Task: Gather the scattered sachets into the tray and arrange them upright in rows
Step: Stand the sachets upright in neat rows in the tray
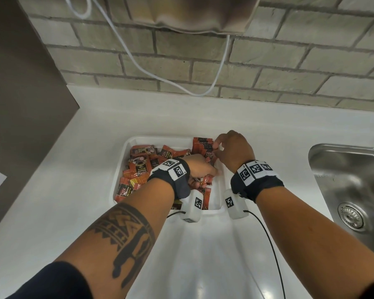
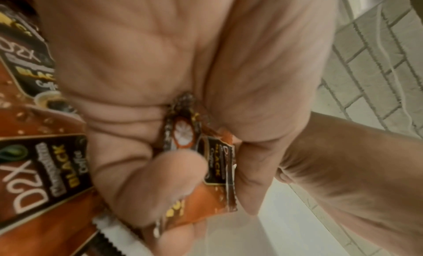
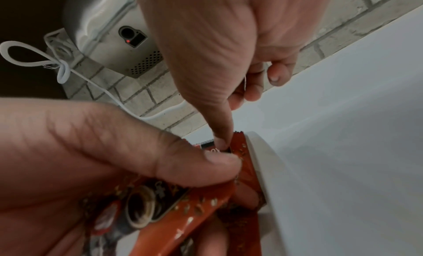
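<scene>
With my right hand pinching a sachet against the upright row at the tray's two o'clock corner and my left hand clutching several sachets mid-tray, I fear a clumsy nudge toppling that row.

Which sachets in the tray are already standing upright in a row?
Only the upright row in the tray's far right corner, under the right hand. The loose sachets to its left lie flat, jumbled.
</scene>
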`<state>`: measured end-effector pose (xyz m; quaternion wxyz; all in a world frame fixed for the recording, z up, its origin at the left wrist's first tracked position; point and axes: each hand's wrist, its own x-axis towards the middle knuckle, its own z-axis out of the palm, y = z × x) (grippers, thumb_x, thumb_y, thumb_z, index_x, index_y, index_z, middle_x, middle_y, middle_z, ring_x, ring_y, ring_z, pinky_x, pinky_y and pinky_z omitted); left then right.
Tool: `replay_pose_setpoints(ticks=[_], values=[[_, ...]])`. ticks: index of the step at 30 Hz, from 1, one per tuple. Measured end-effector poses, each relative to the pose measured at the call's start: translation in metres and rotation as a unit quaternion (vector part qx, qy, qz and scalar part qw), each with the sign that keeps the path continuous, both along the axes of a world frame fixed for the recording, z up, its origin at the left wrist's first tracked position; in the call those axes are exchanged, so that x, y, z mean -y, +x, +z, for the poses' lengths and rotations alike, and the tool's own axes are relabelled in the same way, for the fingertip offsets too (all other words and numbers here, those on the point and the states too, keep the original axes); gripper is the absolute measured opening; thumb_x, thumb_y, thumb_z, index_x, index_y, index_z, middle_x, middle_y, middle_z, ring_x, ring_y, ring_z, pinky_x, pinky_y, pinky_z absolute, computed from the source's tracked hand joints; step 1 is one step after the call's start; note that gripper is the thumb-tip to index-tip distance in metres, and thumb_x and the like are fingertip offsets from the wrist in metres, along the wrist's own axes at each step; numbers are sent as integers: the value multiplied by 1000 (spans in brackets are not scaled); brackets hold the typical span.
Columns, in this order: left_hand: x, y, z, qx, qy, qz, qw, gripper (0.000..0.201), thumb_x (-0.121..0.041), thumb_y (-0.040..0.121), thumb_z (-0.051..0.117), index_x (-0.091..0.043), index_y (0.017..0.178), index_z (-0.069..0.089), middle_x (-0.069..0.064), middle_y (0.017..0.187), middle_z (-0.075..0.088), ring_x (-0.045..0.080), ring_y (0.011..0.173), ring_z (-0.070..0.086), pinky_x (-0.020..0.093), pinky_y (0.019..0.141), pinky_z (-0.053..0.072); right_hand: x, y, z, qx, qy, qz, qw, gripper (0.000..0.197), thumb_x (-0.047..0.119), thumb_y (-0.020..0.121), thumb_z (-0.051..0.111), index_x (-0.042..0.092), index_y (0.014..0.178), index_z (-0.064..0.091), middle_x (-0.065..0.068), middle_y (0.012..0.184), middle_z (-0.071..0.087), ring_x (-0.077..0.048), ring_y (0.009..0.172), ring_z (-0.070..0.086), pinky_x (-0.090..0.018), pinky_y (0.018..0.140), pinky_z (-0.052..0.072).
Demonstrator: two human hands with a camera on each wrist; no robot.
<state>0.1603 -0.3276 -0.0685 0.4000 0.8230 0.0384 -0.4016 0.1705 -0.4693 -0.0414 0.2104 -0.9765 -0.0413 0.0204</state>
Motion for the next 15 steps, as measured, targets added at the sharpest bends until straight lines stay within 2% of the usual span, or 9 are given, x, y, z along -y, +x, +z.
replay_pose_setpoints(ticks=[3, 8, 10, 13, 15], values=[[1, -1, -1, -10, -6, 9, 1000, 49, -44, 85, 72, -5, 114, 68, 19, 108, 74, 26, 72, 65, 29, 57, 50, 0, 0, 0, -9, 4, 1, 1000, 9, 22, 85, 72, 26, 87, 64, 4, 99, 50, -16, 94, 56, -27, 74, 41], [-1, -4, 2, 3, 8, 8, 1000, 44, -42, 93, 68, -3, 114, 68, 6, 81, 68, 14, 48, 58, 24, 47, 48, -1, -1, -3, -15, -2, 16, 1000, 11, 23, 84, 72, 28, 87, 63, 4, 101, 52, -17, 96, 58, -31, 77, 48], [-2, -4, 1, -3, 8, 8, 1000, 46, -44, 92, 68, -3, 114, 67, 8, 84, 70, 18, 53, 58, 26, 50, 48, -2, -1, -2, -14, -4, 17, 1000, 11, 23, 85, 72, 28, 88, 63, 3, 102, 53, -17, 96, 58, -30, 77, 48], [-1, -3, -3, -16, -13, 19, 1000, 50, -46, 88, 72, -5, 117, 66, 14, 99, 73, 25, 69, 62, 29, 56, 51, -2, -1, -3, -14, -2, 19, 1000, 12, 23, 84, 73, 28, 87, 62, 3, 103, 53, -18, 97, 58, -32, 80, 51], [-1, -5, -2, -20, -28, 25, 999, 47, -42, 90, 71, -3, 117, 66, 13, 95, 72, 22, 67, 63, 29, 56, 51, -1, -2, -3, -19, 2, 20, 1000, 13, 22, 84, 73, 28, 87, 62, 2, 103, 54, -18, 98, 59, -33, 81, 51]])
